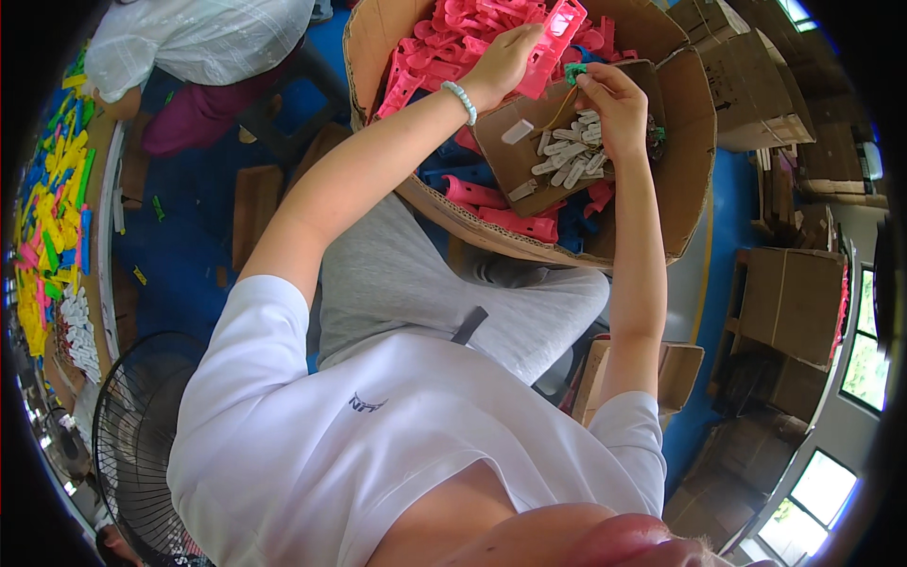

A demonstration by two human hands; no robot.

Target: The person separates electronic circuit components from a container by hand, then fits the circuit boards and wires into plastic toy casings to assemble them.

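Observation:
My left hand (508, 66) is closed on a long pink plastic casing (544, 64) with openings along it, held tilted over a big cardboard box (693, 156). Just right of the casing, my right hand (616, 106) pinches a small green circuit board (573, 72) between thumb and fingertips. A thin yellow wire (559, 113) hangs down from the board. Below my hands, a smaller cardboard tray (501, 142) rests in the box and holds several slim white pieces (572, 156). More pink casings (442, 52) are heaped at the box's far side, others (515, 223) near its front.
A person in a pale top (213, 38) sits at the far left. A table along the left edge bears heaped yellow, green and blue plastic parts (59, 203). A black fan (142, 425) stands at my left. Cardboard cartons (784, 302) are stacked along the right.

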